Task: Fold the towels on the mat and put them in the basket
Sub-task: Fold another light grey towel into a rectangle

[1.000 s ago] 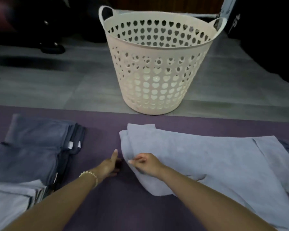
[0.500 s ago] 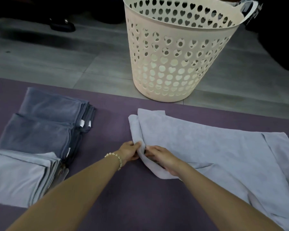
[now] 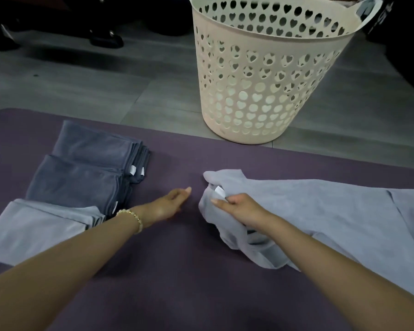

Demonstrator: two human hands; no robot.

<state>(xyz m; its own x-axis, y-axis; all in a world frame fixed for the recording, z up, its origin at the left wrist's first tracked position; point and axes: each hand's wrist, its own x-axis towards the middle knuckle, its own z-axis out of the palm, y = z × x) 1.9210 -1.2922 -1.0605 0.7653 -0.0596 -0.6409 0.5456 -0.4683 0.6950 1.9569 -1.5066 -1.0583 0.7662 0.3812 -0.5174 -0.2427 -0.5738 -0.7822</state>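
Purple mat (image 3: pixel 172 278), filling the lower two-thirds of the frame, serves as the folding surface and carries all the cloth in view; one mat. Unfolded light-grey towel (image 3: pixel 320 211), spread across the right of the frame and running off the right edge, lies mostly flat with its left end gathered up, presumably so that a corner can be found and squared before the first fold; one such towel, though a darker strip at the far right edge may be another, too little of it showing to tell. Cream basket (image 3: pixel 268 91), upper centre-right, stands upright on the grey floor just beyond the mat's far edge, within reach for the final deposit; one basket, its interior not visibly holding any towel. Folded towels at left sit apart from the working area, apparently awaiting transfer: two dark-grey stacks (image 3: pixel 86 173) toward the upper left of the mat and one light-grey stack (image 3: pixel 38 230) below them; three stacks, the layers in each too close to count. Right hand (image 3: pixel 239 209), centre, is closed on the gathered left end of the unfolded towel, beside its white tag (image 3: pixel 220 192); left hand (image 3: pixel 170 204), just left of the cloth, is flat with fingers extended, holding nothing; two hands. Bead bracelet (image 3: pixel 132 217) circles the left wrist; one.
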